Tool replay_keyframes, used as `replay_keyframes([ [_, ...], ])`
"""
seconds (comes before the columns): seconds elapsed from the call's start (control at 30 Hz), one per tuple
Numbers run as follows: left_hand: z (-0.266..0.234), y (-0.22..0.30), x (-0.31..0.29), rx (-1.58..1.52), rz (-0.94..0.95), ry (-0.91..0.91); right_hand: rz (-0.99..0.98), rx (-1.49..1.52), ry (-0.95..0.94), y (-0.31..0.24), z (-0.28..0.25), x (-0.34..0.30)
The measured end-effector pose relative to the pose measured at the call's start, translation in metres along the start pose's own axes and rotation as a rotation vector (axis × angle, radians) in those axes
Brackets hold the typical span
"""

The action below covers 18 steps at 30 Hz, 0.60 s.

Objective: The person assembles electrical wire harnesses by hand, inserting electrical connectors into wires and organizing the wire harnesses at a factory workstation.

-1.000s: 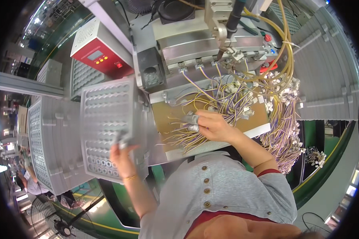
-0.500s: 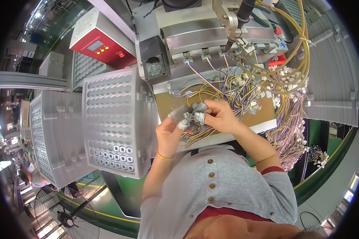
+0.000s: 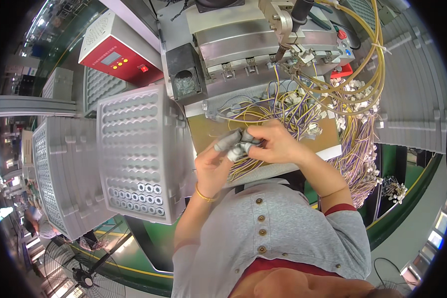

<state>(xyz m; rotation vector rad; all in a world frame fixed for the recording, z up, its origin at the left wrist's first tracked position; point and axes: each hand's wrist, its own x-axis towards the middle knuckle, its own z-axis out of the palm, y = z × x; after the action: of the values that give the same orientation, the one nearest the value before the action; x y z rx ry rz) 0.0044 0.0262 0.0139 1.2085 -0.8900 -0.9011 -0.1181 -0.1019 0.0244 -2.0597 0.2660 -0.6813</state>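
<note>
My left hand (image 3: 214, 163) and my right hand (image 3: 274, 143) meet over the front of the work board (image 3: 200, 130). Light finger coverings wrap several fingertips. Both hands pinch at one spot, and the small part between them is mostly hidden by the fingers. Around and beneath them lies a tangle of yellow, purple and white wires (image 3: 288, 107) with small connectors. Beyond the hands stands a metal fixture (image 3: 233, 44) with a row of clips (image 3: 227, 71). One wire end still sits at a clip near the soldering head (image 3: 282, 52).
At the left stands a grey tray stack (image 3: 129, 144) with round metal parts in its lower rows. Behind it is a red and white control box (image 3: 126, 62). A black box (image 3: 184, 69) sits beside the fixture. Yellow tubes (image 3: 377, 64) loop at the right above a wire bundle (image 3: 357, 164).
Wire ends seen earlier in the two left clips are gone from them. My hands have drawn closer together, with the fingers now covering the small part. The whole view has shifted slightly.
</note>
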Motion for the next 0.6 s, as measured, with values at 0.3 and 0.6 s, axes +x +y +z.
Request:
replay_keyframes([
  [0.3, 0.005, -0.010, 0.011, -0.391, -0.232, 0.159, 0.384, 0.266, 0.027, 0.000, 0.012, -0.006],
  [0.6, 0.009, -0.094, 0.006, 0.661, 0.195, -0.238, 0.532, 0.349, 0.110, 0.026, 0.014, -0.004],
])
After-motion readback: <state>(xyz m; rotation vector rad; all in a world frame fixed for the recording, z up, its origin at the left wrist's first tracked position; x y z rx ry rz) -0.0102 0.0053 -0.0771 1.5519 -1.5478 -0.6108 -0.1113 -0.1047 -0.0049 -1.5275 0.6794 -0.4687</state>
